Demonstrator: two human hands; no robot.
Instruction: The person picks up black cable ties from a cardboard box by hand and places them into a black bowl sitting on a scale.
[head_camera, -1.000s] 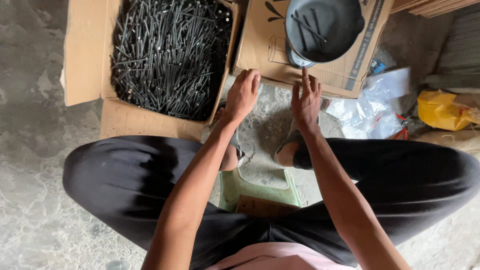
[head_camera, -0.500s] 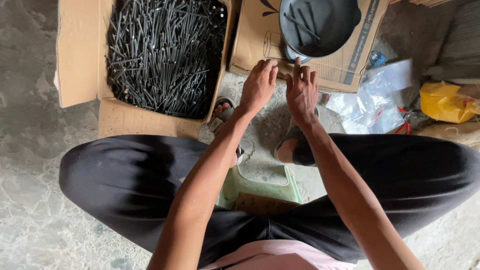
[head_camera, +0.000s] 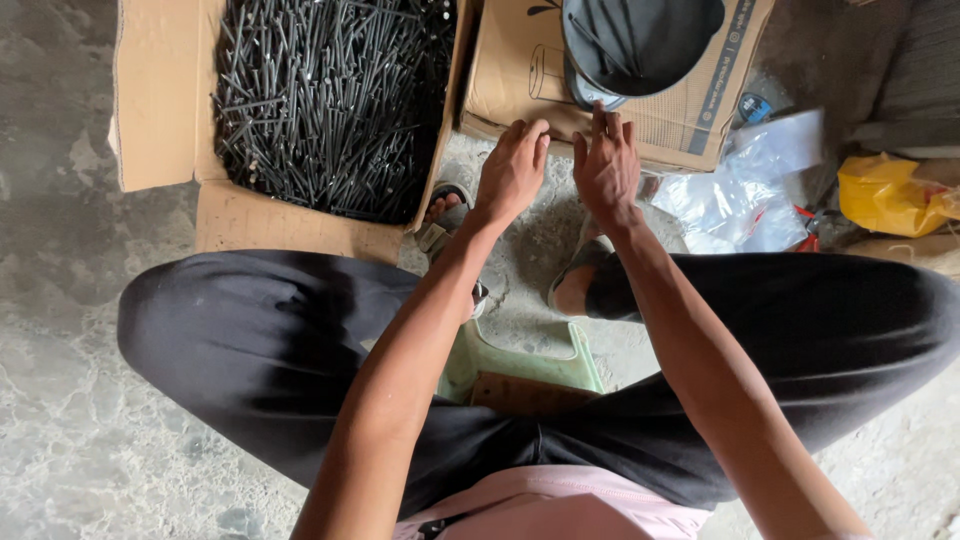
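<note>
Both hands have dropped slightly toward the front edge of the closed brown cardboard box (head_camera: 610, 100) carrying a dark round metal pan (head_camera: 640, 40). Left hand (head_camera: 512, 172) and right hand (head_camera: 606, 165) rest loosely open against it, holding nothing I can make out, seemingly steadying it. Left of that box, an open carton of long black nails (head_camera: 330, 100) sits close by.

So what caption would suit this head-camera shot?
Seated person's left hand and right hand reach to a closed carton beside a box of dark nails.
</note>
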